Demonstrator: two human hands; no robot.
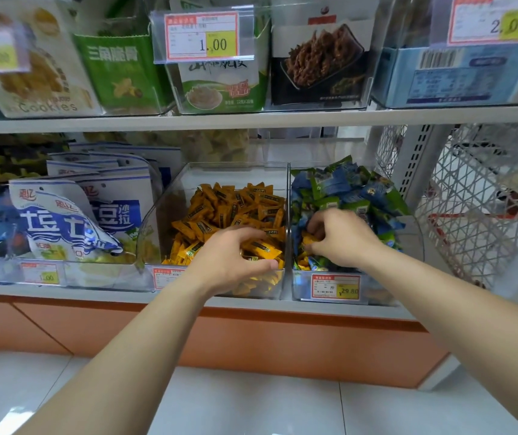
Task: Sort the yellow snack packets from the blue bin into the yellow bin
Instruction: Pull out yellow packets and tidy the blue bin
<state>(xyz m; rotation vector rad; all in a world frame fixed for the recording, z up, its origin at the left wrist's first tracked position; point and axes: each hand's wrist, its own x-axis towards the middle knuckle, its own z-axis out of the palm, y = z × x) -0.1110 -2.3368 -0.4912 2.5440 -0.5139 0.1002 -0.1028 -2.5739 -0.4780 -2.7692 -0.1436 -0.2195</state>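
Your right hand [342, 237] pinches yellow packets [308, 239] in the blue bin [411, 233], its price tag [335, 287] reading "29.80"; your left hand [232, 259] arches over the yellow bin [154, 221], the fingers' grip unclear.

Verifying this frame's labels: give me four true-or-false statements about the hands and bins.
The right hand reaches into the blue bin. True.
The left hand rests on the floor. False: it is over the yellow bin, fingers curled on yellow packets.
The right hand's fingers curl on stray yellow packets. True.
The blue bin's price tag reads 1.00. False: it reads 29.80.
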